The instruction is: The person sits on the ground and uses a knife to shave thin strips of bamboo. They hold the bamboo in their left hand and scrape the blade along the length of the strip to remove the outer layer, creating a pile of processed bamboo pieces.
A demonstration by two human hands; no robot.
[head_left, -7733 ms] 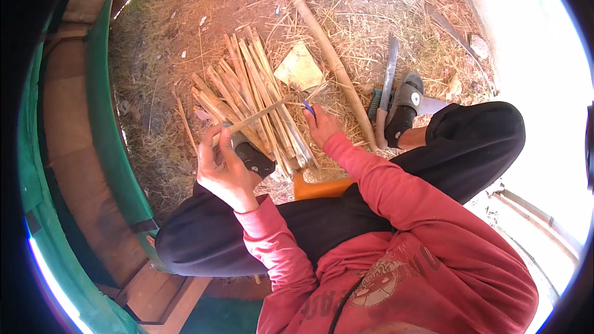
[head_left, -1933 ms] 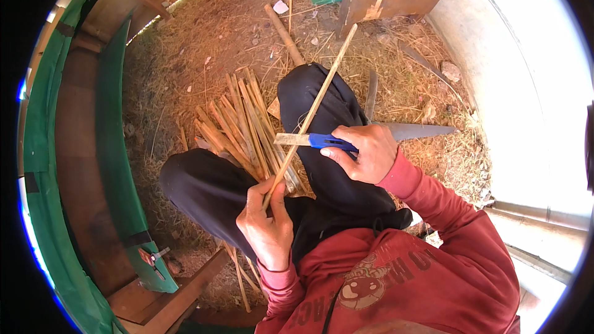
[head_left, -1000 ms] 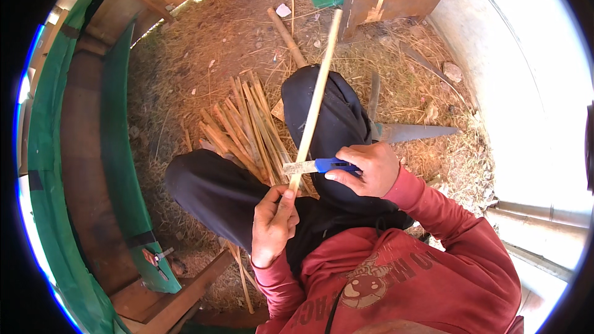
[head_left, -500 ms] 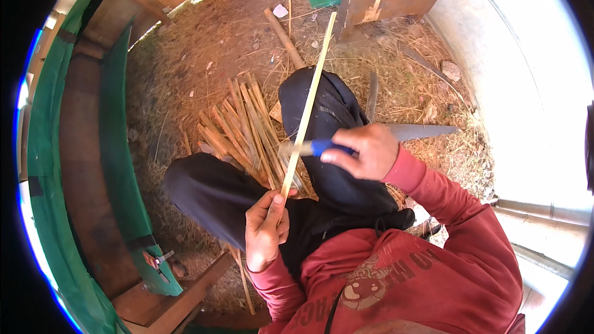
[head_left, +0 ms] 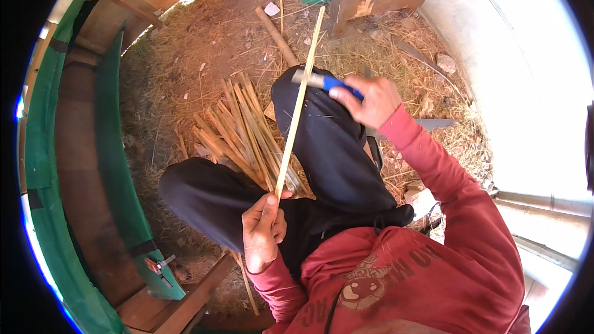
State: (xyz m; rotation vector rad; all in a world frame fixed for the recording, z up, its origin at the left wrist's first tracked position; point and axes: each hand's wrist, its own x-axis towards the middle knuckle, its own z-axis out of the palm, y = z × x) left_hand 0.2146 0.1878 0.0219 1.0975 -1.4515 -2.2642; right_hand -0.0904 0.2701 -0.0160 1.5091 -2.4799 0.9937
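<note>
Your long, slender, wood-like strip (head_left: 291, 133) is pale straw-yellow. Your slim, straight-handled knife (head_left: 336, 84) is bright blue, its flat blade (head_left: 315, 80) dull beige-grey. Your long-sleeved cloth sweatshirt (head_left: 458, 291) is brick red, printed with dark lettering (head_left: 413, 257) and a tan figure (head_left: 361, 286); your loose cloth trousers (head_left: 207, 198) are mainly black. The fanned pile of split sticks (head_left: 241, 127) ranges from tan to brown.
</note>
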